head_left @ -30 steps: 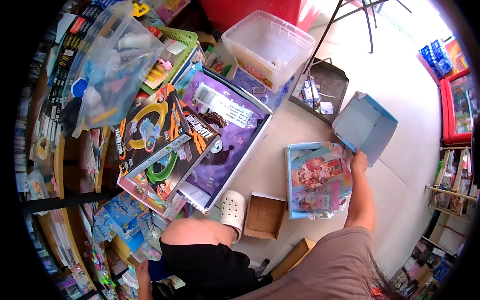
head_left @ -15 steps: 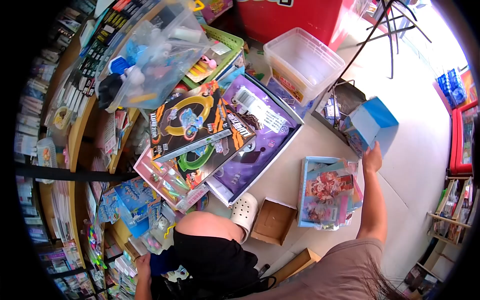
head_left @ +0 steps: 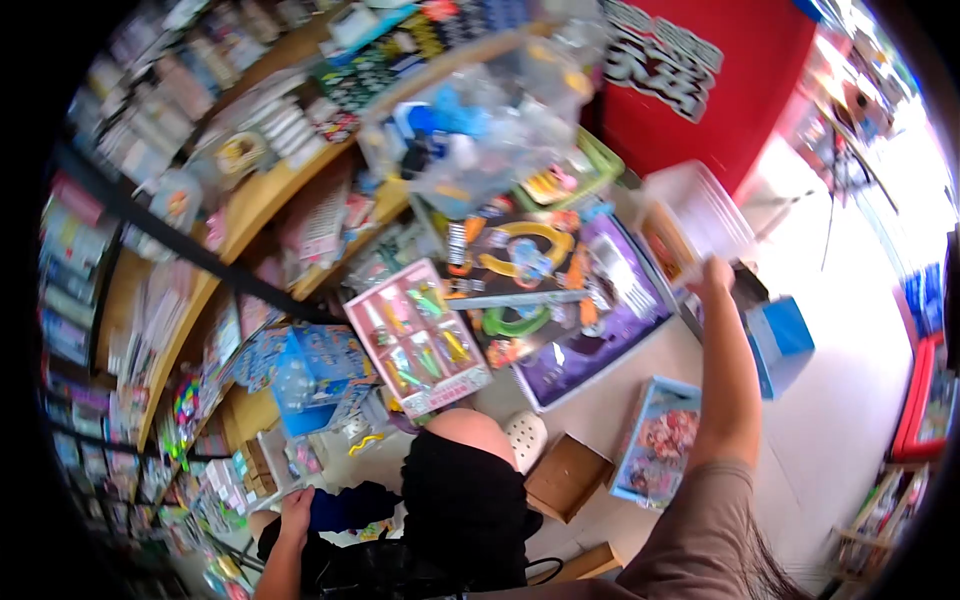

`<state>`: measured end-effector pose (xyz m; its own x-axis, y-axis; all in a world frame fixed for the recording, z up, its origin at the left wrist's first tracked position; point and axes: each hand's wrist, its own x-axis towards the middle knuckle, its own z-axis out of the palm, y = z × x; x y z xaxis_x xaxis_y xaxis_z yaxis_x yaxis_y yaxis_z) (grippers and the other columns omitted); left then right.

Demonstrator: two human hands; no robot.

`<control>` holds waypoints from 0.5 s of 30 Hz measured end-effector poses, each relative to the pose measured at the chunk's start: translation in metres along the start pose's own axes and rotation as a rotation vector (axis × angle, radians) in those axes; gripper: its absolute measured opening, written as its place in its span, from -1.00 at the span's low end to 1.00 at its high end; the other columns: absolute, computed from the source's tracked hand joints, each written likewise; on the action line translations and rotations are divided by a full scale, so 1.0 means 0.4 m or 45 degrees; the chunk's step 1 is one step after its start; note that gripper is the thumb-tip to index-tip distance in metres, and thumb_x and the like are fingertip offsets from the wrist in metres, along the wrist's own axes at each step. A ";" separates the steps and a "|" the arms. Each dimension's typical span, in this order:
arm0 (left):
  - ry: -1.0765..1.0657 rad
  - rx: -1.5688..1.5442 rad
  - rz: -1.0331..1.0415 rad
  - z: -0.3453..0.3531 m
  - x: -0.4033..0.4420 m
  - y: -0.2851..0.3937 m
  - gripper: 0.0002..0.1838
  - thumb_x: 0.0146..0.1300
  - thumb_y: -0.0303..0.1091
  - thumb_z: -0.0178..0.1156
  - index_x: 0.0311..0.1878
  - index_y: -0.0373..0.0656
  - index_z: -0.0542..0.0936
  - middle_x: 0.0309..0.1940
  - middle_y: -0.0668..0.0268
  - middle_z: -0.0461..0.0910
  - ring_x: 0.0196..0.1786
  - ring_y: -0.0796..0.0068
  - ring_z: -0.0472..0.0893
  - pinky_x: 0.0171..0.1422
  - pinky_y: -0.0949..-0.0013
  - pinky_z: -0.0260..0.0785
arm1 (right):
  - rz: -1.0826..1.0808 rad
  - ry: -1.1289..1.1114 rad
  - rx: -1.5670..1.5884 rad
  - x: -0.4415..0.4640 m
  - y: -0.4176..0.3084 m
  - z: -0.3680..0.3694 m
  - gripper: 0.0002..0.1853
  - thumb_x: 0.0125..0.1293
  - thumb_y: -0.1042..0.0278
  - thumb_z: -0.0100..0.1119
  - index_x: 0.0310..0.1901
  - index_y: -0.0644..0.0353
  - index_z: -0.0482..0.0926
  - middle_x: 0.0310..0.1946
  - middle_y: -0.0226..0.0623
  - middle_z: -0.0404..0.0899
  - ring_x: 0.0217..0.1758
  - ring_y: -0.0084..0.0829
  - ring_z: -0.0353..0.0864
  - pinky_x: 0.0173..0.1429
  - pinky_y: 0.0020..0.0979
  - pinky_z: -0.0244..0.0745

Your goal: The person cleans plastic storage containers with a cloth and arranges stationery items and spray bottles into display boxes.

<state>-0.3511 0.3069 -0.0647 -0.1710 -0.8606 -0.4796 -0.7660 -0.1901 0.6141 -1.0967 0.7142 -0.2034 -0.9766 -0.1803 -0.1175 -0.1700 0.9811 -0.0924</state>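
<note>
My right hand (head_left: 712,279) reaches forward to the near edge of a clear plastic bin (head_left: 705,215); its fingers are blurred, and I cannot tell whether they grip it. To its right, a blue open box (head_left: 783,340) rests on the floor beside a dark tray. A light blue box of packaged items (head_left: 660,440) lies below my forearm. At the lower left my left hand (head_left: 296,510) is closed next to dark blue cloth (head_left: 350,507); what it holds, if anything, is hidden.
Stacked toy boxes (head_left: 520,260) and a purple box (head_left: 600,340) lie in the middle. An empty brown box (head_left: 568,478) is near my white shoe (head_left: 525,440). Curved wooden shelves (head_left: 270,190) fill the left, and a red cabinet (head_left: 740,60) stands at the back.
My right hand has let go of the blue box, which is now on the floor, and moved left to the clear bin. The view has swung left.
</note>
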 end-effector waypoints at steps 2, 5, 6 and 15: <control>0.076 0.054 0.117 -0.023 -0.027 -0.017 -0.74 0.23 -0.28 0.07 -0.25 -0.31 0.58 -0.39 0.36 0.57 -0.29 0.56 0.48 -0.16 0.44 0.31 | 0.059 0.103 -0.034 -0.035 0.006 -0.016 -0.41 -0.38 -0.04 0.47 -0.33 0.23 0.55 -0.30 -0.14 0.60 -0.24 -0.26 0.60 -0.19 -0.28 0.49; 0.053 -0.052 0.043 -0.072 -0.042 -0.074 -0.72 0.24 -0.28 0.07 -0.10 -0.26 0.56 -0.20 0.31 0.59 -0.10 0.53 0.49 0.04 0.44 0.28 | 0.317 0.089 1.353 -0.080 0.071 -0.023 -0.39 -0.07 -0.05 0.11 -0.12 0.35 0.40 -0.17 -0.08 0.47 -0.11 -0.19 0.48 -0.07 -0.11 0.43; 0.069 -0.128 0.055 -0.079 -0.043 -0.094 -0.72 0.24 -0.27 0.08 -0.09 -0.25 0.56 -0.20 0.32 0.59 -0.10 0.53 0.49 0.05 0.44 0.28 | 0.545 0.012 2.600 -0.076 0.115 0.012 -0.50 0.18 0.10 -0.17 0.02 0.36 0.25 -0.07 0.02 0.33 -0.02 -0.01 0.35 0.05 0.05 0.37; -0.053 -0.249 -0.094 -0.105 -0.077 -0.181 -0.53 0.17 0.00 0.08 -0.10 -0.24 0.58 -0.27 0.23 0.61 -0.25 0.49 0.56 -0.13 0.45 0.38 | 0.194 -0.075 2.160 -0.343 -0.047 -0.382 -0.47 0.18 0.06 -0.12 0.06 0.31 0.23 0.00 -0.01 0.31 0.05 -0.04 0.33 0.10 0.02 0.33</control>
<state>-0.2645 0.3275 -0.0681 -0.1471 -0.8215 -0.5508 -0.6430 -0.3437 0.6844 -0.9797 0.7311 -0.0345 -0.9570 -0.1393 -0.2546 0.2769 -0.1751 -0.9448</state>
